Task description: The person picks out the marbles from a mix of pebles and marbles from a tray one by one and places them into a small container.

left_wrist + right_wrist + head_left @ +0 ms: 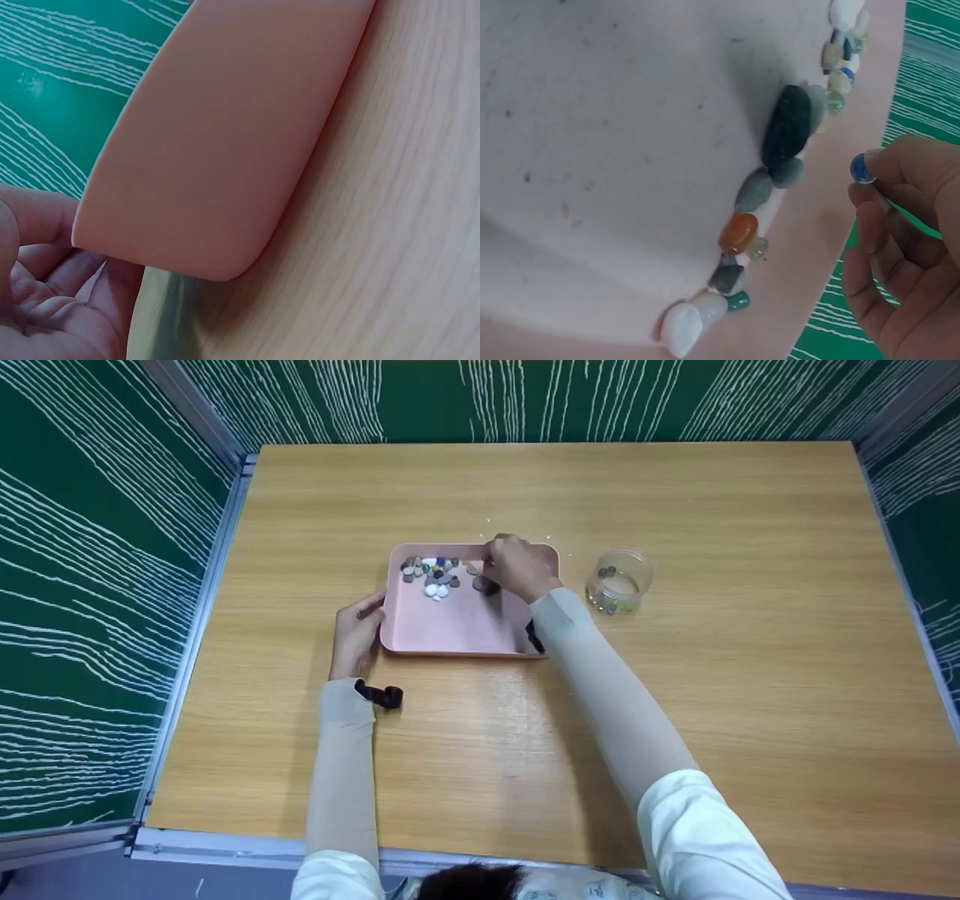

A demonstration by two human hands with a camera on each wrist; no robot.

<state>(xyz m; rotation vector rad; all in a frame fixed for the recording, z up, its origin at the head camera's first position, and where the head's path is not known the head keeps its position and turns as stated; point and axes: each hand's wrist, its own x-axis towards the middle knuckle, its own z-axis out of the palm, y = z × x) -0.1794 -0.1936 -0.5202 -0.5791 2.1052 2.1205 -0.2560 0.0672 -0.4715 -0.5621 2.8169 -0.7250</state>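
Observation:
My left hand [354, 634] holds the left edge of a pink tray [457, 639]. The left wrist view has its fingers [45, 214] at the tray's corner, with one fingertip hidden behind the rim. Above the tray's far right part, my right hand [516, 564] pinches a small clear glass marble [862, 169] with blue inside. Lined up along the tray's far side are several stones, among them a large dark stone [787, 126], an orange stone [739, 233] and a white pebble [681, 330]. White pebbles [436, 591] are grouped in front of the row.
A clear round container [620, 581] stands right of the tray, with several marbles or stones inside. Small white bits lie on the wooden table [735, 660] behind the tray. Green panels [420, 405] with white lines border the table at the back and sides.

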